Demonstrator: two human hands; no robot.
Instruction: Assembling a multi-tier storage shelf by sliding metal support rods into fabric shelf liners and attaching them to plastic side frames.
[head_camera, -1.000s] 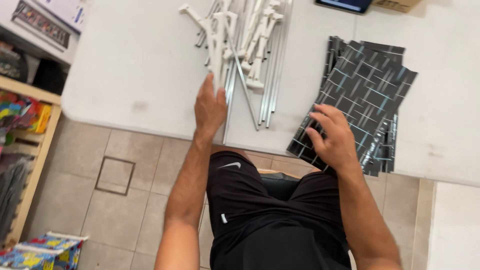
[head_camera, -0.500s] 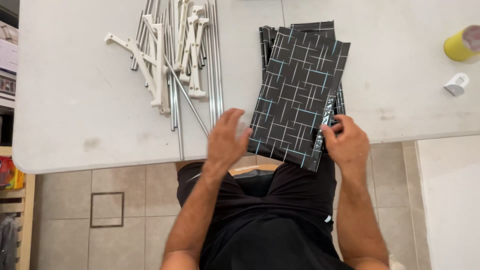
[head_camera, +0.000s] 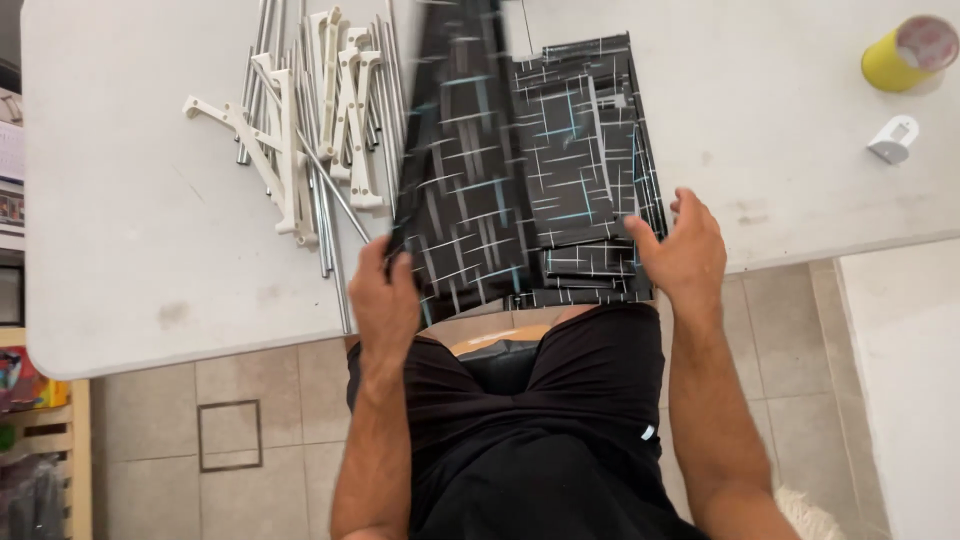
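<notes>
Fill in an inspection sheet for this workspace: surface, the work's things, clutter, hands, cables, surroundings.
Surface: white table, scuffed and lightly stained.
Work's things: stack of black patterned panels at the table's near edge; top panel lifted, motion-blurred.
Clutter: metal rods and white plastic brackets piled together; yellow tape roll; small white fitting.
Hands: left hand has a grip on the lifted panel's edge; right hand open against the stack's side.
Cables: nothing seen.
Surroundings: tiled floor; wooden shelf at left.

lifted panel (head_camera: 465, 160): motion-blurred, top cut off | rods (head_camera: 300, 60): tops cut off
</notes>
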